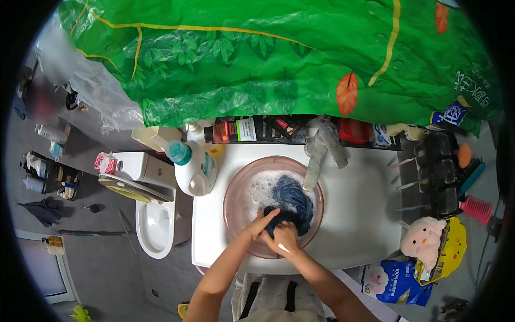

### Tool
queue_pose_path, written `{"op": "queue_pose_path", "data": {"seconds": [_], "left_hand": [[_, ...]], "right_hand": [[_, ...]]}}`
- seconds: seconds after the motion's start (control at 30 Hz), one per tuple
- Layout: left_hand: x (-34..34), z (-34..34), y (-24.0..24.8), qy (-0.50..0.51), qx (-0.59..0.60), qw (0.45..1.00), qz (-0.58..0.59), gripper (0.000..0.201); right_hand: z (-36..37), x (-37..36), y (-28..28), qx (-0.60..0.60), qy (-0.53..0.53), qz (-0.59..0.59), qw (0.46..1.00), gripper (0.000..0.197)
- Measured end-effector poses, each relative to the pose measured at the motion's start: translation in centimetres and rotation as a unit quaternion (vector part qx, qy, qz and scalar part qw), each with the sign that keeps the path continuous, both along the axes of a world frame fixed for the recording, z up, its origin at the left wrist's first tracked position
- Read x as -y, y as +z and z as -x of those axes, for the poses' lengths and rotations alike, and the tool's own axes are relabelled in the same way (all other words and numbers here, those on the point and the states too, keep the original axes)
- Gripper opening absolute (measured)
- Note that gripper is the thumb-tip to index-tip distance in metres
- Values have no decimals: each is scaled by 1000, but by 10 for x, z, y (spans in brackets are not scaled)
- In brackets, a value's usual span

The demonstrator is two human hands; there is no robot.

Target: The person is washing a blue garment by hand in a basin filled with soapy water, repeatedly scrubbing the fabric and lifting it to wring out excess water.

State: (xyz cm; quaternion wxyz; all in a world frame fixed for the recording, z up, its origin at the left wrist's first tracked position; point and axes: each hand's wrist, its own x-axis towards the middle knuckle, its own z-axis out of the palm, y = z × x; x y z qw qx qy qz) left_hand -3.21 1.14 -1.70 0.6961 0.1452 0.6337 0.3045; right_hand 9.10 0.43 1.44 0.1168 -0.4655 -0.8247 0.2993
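A blue wet garment (294, 198) lies bunched in soapy water inside a round pinkish basin (232, 225), which sits in the white sink (365, 214). Both hands are over the basin's near side, close together. With its fingers round a darker part of the cloth, my left hand (259, 224) grips it from the left. My right hand (283, 237) is closed on the same cloth just beside it, knuckles up, and a white smear shows on its back. Foam (260, 188) covers the water at the left. The lower part of the garment is hidden under the water.
A faucet (316, 161) reaches over the basin's far right rim. A white detergent bottle with a teal cap (194, 169) stands left of the basin. Bottles and boxes line the back ledge under a green plastic sheet (241, 59). A toilet (155, 225) is at left, a toothbrush holder (432, 166) at right.
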Motion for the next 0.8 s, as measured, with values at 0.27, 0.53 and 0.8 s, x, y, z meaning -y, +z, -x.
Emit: {"op": "queue_pose_path", "data": {"seconds": [0.27, 0.53, 0.8], "left_hand": [[11, -8, 6, 44, -169, 937, -302, 48], [38, -60, 56, -33, -370, 837, -401, 33], [6, -36, 48, 14, -355, 824, -442, 38]], "right_hand": [[-27, 12, -62, -471, -462, 625, 416, 74], [-8, -4, -68, -720, -132, 605, 314, 56], [-4, -42, 5, -604, -291, 631, 389, 38]]}}
